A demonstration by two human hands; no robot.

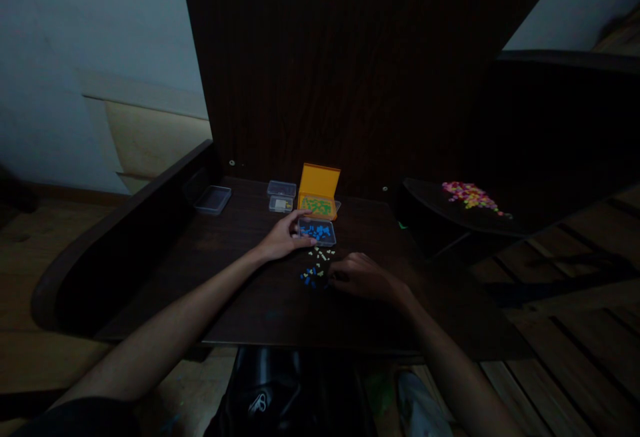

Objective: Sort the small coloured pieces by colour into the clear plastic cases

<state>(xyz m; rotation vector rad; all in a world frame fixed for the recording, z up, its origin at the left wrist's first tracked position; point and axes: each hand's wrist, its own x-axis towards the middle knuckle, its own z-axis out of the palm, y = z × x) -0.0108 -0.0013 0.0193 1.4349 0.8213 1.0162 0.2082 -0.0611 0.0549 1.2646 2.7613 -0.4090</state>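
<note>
My left hand rests on the dark wooden table, fingers stretched toward the near edge of a clear box of blue beads and touching it. My right hand lies palm down with curled fingers beside a small loose pile of blue and pale yellow beads; the dim light hides whether it pinches a bead. Behind the blue box stands an open orange box holding green beads.
Two small clear boxes sit left of the orange box, and a clear lid or tray lies further left. A heap of pink and yellow beads lies on a dark surface at the right. A dark wooden panel rises behind.
</note>
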